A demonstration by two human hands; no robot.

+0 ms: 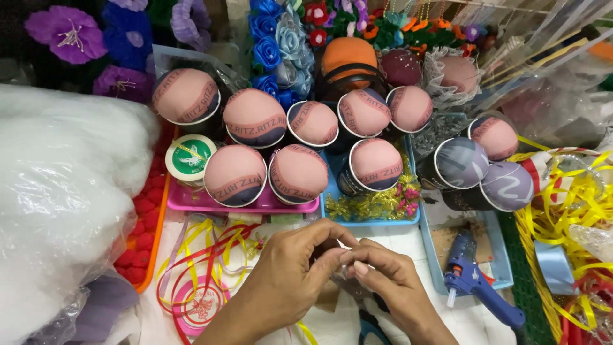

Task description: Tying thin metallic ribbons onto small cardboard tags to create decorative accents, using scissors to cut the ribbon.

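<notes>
1. Head view: I am bringing my left hand and my right hand together low over the worktop, fingertips meeting.
2. Both hands are pinching closed on something small between thumbs and forefingers; it is too small and hidden to tell what it is.
3. Just left of my left hand, red and yellow ribbons are lying loose beside a pink ribbon spool.
4. Right of my right hand, a blue glue gun is resting on a pale blue tray.
5. Beyond my hands, fabric-covered cups are standing on a pink tray and a blue tray.
6. A bag of white stuffing is sitting at far left.
</notes>
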